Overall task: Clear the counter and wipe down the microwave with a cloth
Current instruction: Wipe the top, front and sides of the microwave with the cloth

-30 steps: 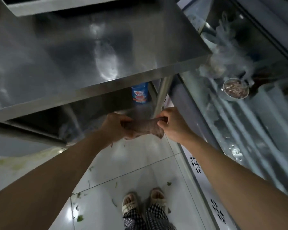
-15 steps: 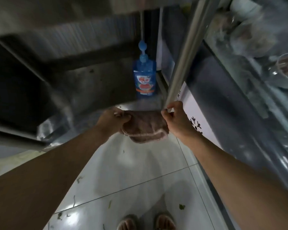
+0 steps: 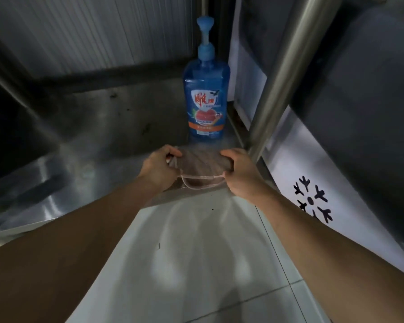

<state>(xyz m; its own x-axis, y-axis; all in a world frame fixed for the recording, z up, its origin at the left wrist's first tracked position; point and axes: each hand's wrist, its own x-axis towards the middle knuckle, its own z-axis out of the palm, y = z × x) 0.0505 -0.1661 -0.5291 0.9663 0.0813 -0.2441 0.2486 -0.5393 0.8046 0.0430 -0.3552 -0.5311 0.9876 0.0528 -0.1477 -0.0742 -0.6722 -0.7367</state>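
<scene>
A: Where is the cloth [image 3: 202, 163]?
B: Both the left hand [image 3: 158, 167] and the right hand [image 3: 239, 172] are gripping it, stretched between their fingers.
A: And the microwave?
B: Not showing; wiping is probably still waiting.

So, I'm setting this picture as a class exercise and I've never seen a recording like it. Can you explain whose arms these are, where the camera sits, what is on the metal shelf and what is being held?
There is no machine here. A person wears a wide-angle camera on the head, so you look forward and down along their own two bare arms. That is the only view.

The left hand and the right hand each grip one end of a brownish cloth, stretched between them at the front edge of a low steel shelf. On that shelf, behind the cloth, a blue pump bottle with a red and white label stands upright near the right back corner. A round steel post rises just right of it. Below the arms is a pale tiled floor. On the right is a white panel with black marks. No microwave is in view.
</scene>
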